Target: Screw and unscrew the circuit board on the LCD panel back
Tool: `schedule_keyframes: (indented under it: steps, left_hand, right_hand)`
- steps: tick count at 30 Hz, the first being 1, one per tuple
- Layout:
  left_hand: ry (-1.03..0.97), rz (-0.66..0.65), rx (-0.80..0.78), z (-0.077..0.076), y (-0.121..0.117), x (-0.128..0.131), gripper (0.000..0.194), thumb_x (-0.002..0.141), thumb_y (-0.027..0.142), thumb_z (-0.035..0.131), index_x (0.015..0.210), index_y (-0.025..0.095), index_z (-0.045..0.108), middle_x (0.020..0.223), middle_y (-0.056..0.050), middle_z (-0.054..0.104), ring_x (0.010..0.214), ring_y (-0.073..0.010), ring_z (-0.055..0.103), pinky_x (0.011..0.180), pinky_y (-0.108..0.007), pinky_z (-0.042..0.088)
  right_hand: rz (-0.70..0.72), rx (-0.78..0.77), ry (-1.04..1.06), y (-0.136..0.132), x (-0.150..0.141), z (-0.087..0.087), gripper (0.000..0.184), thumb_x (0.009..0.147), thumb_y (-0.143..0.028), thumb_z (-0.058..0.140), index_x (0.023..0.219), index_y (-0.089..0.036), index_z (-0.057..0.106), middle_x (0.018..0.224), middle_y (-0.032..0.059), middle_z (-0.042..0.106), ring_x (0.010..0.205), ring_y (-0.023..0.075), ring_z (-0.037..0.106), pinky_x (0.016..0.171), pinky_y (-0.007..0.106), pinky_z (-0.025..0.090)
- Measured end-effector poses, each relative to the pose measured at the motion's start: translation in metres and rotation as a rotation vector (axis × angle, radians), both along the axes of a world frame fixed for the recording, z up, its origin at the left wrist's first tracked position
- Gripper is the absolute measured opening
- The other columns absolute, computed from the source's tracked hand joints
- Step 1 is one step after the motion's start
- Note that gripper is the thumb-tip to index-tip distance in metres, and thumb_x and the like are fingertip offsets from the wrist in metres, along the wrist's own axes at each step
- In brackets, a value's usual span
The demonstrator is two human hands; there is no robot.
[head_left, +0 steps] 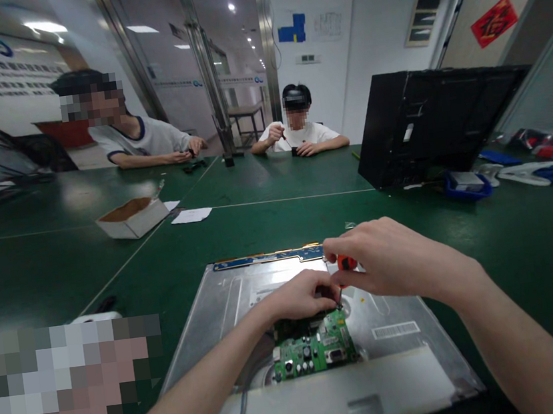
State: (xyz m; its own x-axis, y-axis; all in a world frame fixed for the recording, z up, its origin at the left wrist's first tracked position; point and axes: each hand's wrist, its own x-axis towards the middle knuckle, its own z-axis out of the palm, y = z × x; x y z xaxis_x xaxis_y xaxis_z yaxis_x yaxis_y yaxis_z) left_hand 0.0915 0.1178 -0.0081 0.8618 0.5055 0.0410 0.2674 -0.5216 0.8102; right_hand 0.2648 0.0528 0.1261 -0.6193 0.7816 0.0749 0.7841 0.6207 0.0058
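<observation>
My right hand (383, 254) grips a screwdriver (346, 263) by its red-orange handle. Its thin shaft points down toward the upper right corner of a green circuit board (314, 351). Close to the shaft's tip, my left hand (300, 296) has its fingers curled together; whatever they pinch is hidden. The board lies on the silvery metal back of a flat display panel (395, 310), with a grey cable (244, 406) running off toward me. Along the panel's far edge runs a narrow blue circuit strip (267, 259). A pale strip (339, 390) covers the near side.
A black monitor casing (428, 128) stands at the right, beside a small blue tray (466, 185) and bagged items. An open cardboard box (133, 223) and white papers (191, 215) lie left of centre. Two people work across the green table (278, 217); another is at far left.
</observation>
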Motion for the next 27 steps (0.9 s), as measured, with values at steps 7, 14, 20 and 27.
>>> schedule_keyframes:
  steps: [7, 14, 20, 27]
  left_hand:
    - [-0.002, 0.023, 0.002, -0.0018, 0.0, -0.0007, 0.012, 0.072, 0.005, 0.063, 0.078, 0.014, 0.067, 0.076, 0.001, 0.066, 0.073, -0.0156, 0.06, 0.067, -0.022, 0.044]
    - [-0.001, 0.018, -0.01, -0.0002, -0.0013, -0.0004, 0.012, 0.073, 0.004, 0.062, 0.078, 0.014, 0.067, 0.076, 0.0, 0.066, 0.073, -0.0154, 0.06, 0.068, -0.022, 0.044]
    - [-0.001, 0.022, -0.009, -0.0001, -0.0012, -0.0006, 0.014, 0.072, 0.004, 0.062, 0.08, 0.014, 0.068, 0.077, 0.0, 0.066, 0.074, -0.0153, 0.06, 0.069, -0.022, 0.045]
    - [0.009, 0.017, -0.009, -0.0031, 0.001, -0.0002, 0.013, 0.071, 0.003, 0.063, 0.077, 0.014, 0.067, 0.072, 0.002, 0.064, 0.069, -0.014, 0.058, 0.066, -0.021, 0.043]
  right_hand:
    - [0.046, -0.033, 0.07, -0.0009, 0.0025, -0.0005, 0.008, 0.082, -0.021, 0.055, 0.09, -0.023, 0.054, 0.083, -0.0013, 0.065, 0.067, 0.0145, 0.055, 0.054, 0.026, 0.025]
    - [-0.004, 0.001, 0.009, 0.0041, 0.0024, -0.0036, 0.006, 0.086, -0.028, 0.057, 0.091, -0.025, 0.059, 0.08, -0.0008, 0.067, 0.068, 0.0163, 0.057, 0.054, 0.025, 0.025]
    - [-0.008, -0.014, 0.012, 0.0013, 0.0033, -0.0015, 0.009, 0.085, -0.028, 0.057, 0.092, -0.023, 0.057, 0.083, 0.001, 0.067, 0.069, 0.0159, 0.058, 0.054, 0.025, 0.025]
    - [0.02, -0.021, 0.034, -0.0003, 0.0019, -0.0021, 0.014, 0.082, -0.02, 0.053, 0.096, -0.022, 0.056, 0.084, 0.0006, 0.066, 0.068, 0.0156, 0.056, 0.054, 0.026, 0.025]
